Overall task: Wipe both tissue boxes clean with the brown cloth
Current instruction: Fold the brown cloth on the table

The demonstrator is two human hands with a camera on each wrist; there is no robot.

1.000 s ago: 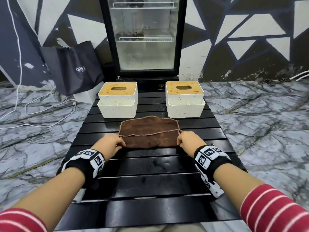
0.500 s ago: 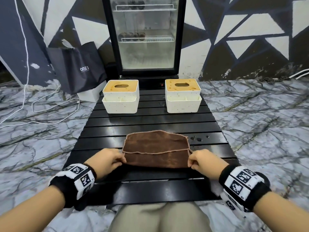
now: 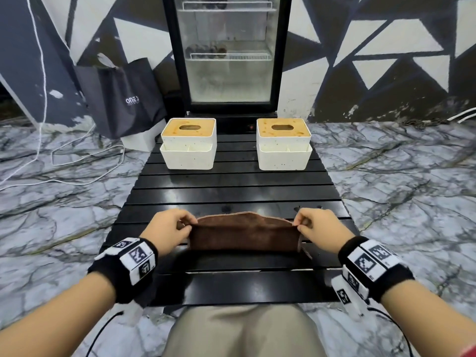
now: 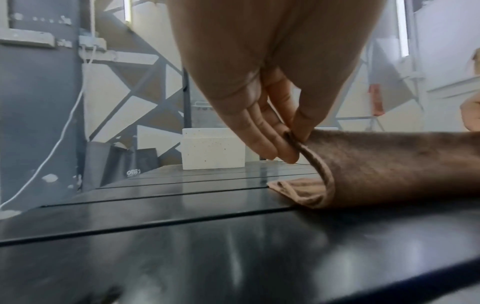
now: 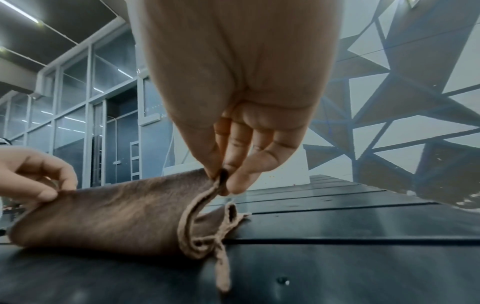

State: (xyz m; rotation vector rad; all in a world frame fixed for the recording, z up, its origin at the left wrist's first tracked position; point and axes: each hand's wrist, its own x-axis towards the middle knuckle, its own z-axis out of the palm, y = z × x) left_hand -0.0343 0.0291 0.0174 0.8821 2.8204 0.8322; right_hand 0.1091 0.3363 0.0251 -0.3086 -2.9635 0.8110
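The brown cloth [image 3: 244, 234] lies on the near part of the black slatted table [image 3: 231, 186], its far edge raised. My left hand [image 3: 185, 224] pinches the cloth's left corner [image 4: 293, 139] between thumb and fingers. My right hand [image 3: 300, 222] pinches the right corner [image 5: 221, 179] the same way. The cloth [image 5: 109, 216] curves over from the raised edge down to the table. Two white tissue boxes with stained orange-brown tops stand at the far end, the left box [image 3: 189, 143] and the right box [image 3: 283, 143], both well beyond my hands.
A glass-door fridge [image 3: 228, 52] stands behind the table. A dark shopping bag [image 3: 121, 99] leans on the wall at the left, with white cables [image 3: 77, 155] on the marble floor. My knees [image 3: 239, 331] are at the table's near edge.
The cloth has been pulled toward me along the table. Both hands have lifted its far edge, so it now stands raised instead of lying flat.
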